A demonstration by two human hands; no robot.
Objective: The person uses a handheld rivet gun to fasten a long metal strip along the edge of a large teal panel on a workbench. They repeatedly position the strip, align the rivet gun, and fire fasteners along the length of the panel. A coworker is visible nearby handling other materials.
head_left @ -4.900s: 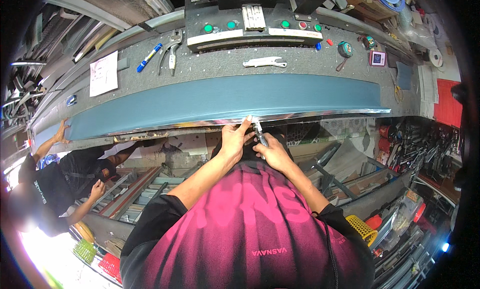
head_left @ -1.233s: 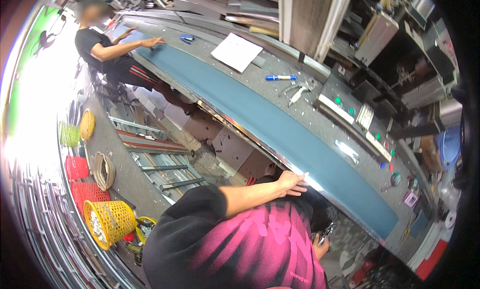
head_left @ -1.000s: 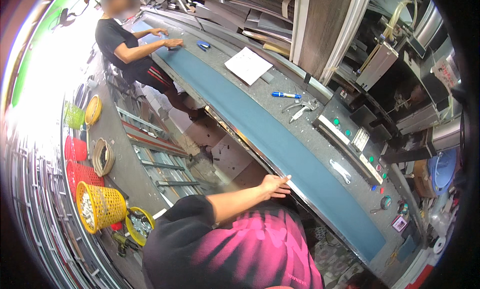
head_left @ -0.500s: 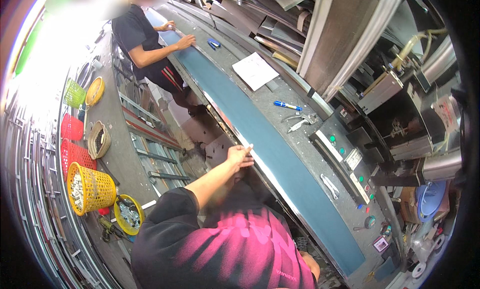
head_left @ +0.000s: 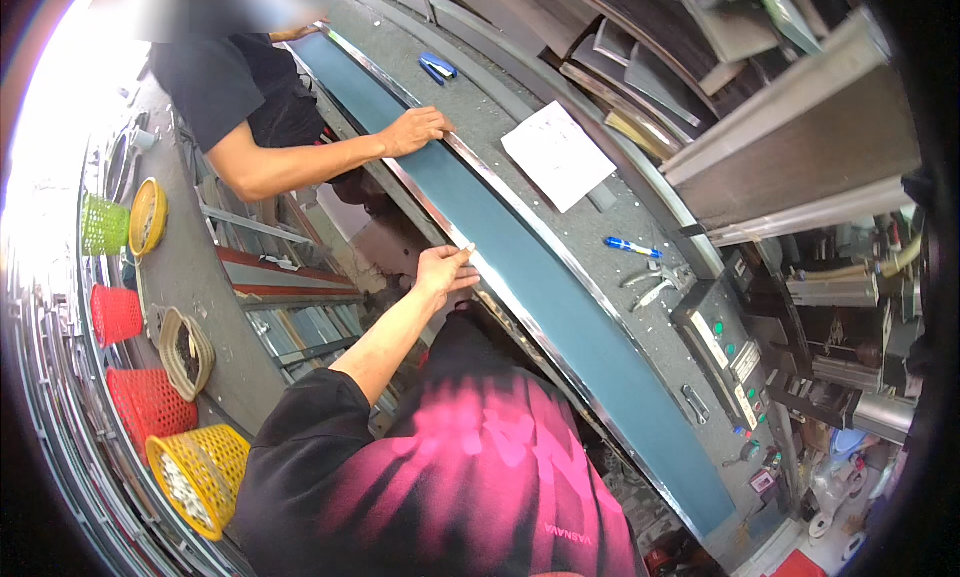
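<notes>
A long blue-grey panel (head_left: 540,297) with shiny metal edges lies lengthwise along the grey workbench. My left hand (head_left: 447,275) grips its near edge, thumb on top and the other fingers curled at the side. My right hand is out of sight; my dark, pink-printed shirt fills the lower middle. Farther along, a co-worker's hand (head_left: 415,132) rests on the panel's far edge. That person's other hand (head_left: 302,32) is at the panel's far end.
Beyond the panel lie a blue stapler (head_left: 437,68), white paper (head_left: 560,155), a blue marker (head_left: 633,248), pliers (head_left: 655,285), a wrench (head_left: 695,404) and a button panel (head_left: 715,352). At left, a side bench (head_left: 235,362) carries yellow (head_left: 225,467), red (head_left: 150,407) and green baskets (head_left: 105,225).
The co-worker has come nearer and put one hand on the panel's far edge, where a bright metal rim now shows. My right hand has left view. The camera view has shifted.
</notes>
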